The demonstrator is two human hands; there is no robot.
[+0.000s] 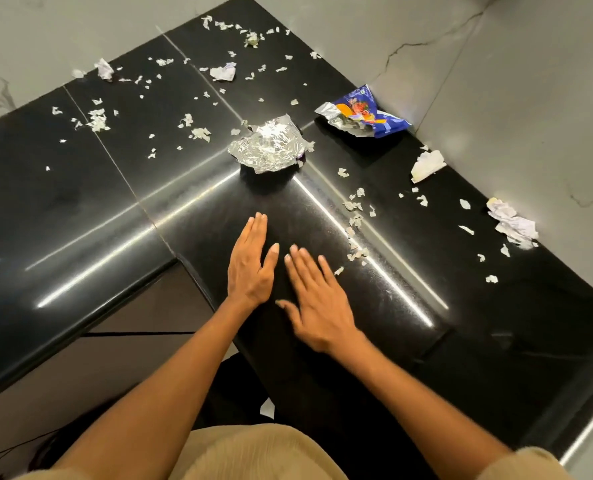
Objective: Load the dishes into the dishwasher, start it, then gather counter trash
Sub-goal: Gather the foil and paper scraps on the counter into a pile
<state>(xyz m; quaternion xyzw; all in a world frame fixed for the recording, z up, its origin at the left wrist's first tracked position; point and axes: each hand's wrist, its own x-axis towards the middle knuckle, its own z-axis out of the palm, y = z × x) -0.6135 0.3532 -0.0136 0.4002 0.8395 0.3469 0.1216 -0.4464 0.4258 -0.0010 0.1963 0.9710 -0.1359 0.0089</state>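
Trash scraps (355,221) litter the counter (80,209); both hands flat, empty (right (317,299) blurred, left (252,265) sharp).

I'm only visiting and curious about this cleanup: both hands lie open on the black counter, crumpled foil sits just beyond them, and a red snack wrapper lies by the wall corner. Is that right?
Nearly. The head view shows the snack wrapper is blue, not red. The rest stands: the left hand and right hand lie open on the black counter, with the crumpled foil just beyond them.

Black counter (80,188), silver foil (267,143) — blue wrapper (367,114)
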